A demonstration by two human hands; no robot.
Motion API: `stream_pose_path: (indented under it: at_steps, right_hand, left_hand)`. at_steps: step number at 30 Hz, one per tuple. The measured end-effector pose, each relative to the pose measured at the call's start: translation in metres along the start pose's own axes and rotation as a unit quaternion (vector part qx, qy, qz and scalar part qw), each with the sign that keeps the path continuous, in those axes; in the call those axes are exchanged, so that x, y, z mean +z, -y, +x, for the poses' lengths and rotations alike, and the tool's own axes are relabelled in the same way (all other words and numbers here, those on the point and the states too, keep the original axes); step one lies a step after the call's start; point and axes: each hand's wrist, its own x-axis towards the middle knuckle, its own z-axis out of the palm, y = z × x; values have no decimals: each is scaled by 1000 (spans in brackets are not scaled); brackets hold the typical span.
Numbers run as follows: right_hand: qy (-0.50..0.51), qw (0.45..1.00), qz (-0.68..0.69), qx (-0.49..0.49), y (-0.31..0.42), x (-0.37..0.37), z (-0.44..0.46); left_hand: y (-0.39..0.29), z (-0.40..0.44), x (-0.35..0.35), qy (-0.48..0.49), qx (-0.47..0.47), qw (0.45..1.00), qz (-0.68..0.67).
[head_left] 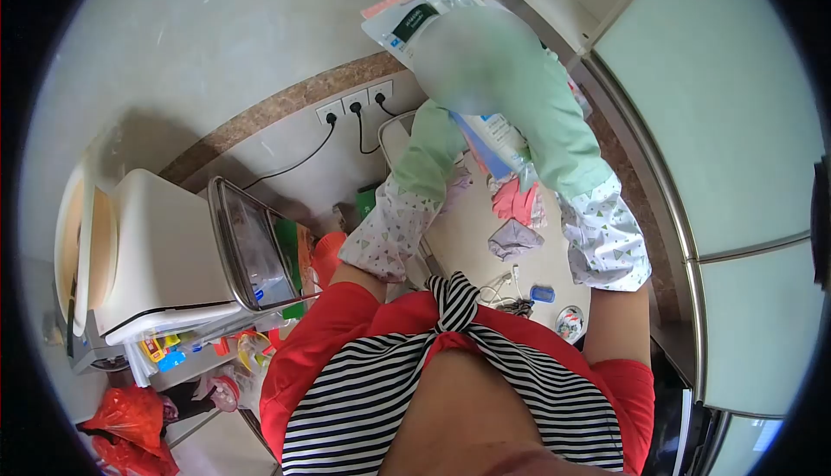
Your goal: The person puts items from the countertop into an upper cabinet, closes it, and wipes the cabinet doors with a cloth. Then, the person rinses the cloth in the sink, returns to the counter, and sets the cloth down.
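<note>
Both my hands wear long pale green rubber gloves with white, triangle-patterned cuffs. My left hand [443, 86] and my right hand [518, 56] come together in front of the wall, clutching plastic packets between them. A smeared patch hides most of the fingers. One white packet [415, 22] with a dark green label sticks out at the upper left. A blue-and-white packet [498, 140] hangs below the hands, between the forearms. Beneath, pink cloth [514, 202] and a greyish-purple cloth piece [516, 241] lie on the pale surface [467, 251].
White cables [506, 290], a blue item [543, 293] and a round patterned tin [570, 324] lie near my body. Plugged sockets [355, 102] are on the wall. A white appliance [160, 238] and red bags [130, 420] stand left; glass-fronted cabinets [718, 112] border the right.
</note>
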Motion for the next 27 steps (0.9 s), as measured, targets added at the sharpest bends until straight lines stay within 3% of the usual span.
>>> stream_pose_path:
  at_steps: [10, 15, 17, 21, 23, 25, 27]
  right_hand:
    - [16, 999, 49, -14, -1, 14, -12]
    - [62, 996, 61, -1, -7, 19, -6]
    - [18, 997, 49, -53, -12, 25, -6]
    - [4, 996, 69, -60, 2, -11, 22]
    - [100, 992, 78, -15, 8, -27, 31]
    - [70, 996, 38, -38, 2, -16, 41]
    - [185, 981, 44, 37, 11, -36, 60]
  left_hand:
    - [3, -2, -31, -91, 2, 996, 26]
    - [-6, 4, -24, -63, 39, 993, 92]
    - [-15, 7, -26, 7, 11, 999, 49]
    - [-22, 17, 19, -83, 52, 990, 99]
    - [-32, 19, 28, 11, -41, 996, 84]
    - [-34, 28, 29, 48, -22, 995, 90]
    - [-39, 41, 27, 47, 12, 996, 75]
